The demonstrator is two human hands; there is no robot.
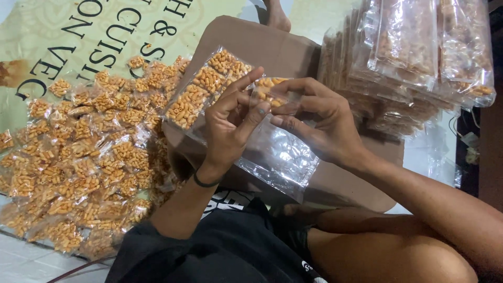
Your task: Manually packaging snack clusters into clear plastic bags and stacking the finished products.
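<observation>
A person sits on the floor, seen from above, with both hands raised over a brown cardboard sheet (272,47) that rests across the lap. The left hand (230,123) and the right hand (314,120) meet at the middle of the view, and together they hold a long clear plastic bag (277,157). The bag runs slantwise from upper left to lower right. Its upper part shows small packets of orange snack sticks (201,89) lying side by side, while its lower part hangs see-through and crinkled below the hands.

The left hand's fingers are loosely curled, with the thumb and forefinger pressed on the bag. The right hand's thumb and fingers are pinched closed on one small snack packet (270,89) at the top edge of the bag, just beside the left fingertips. A dark band (205,183) circles the left wrist.

To the left, a large heap of small snack packets (84,157) lies spread on a pale green printed sheet (47,36) on the floor. To the upper right, a stack of filled clear bags (408,57) leans in overlapping rows, well apart from the hands. The person wears dark clothing (220,251), and a bare knee (387,257) shows at the lower right.
</observation>
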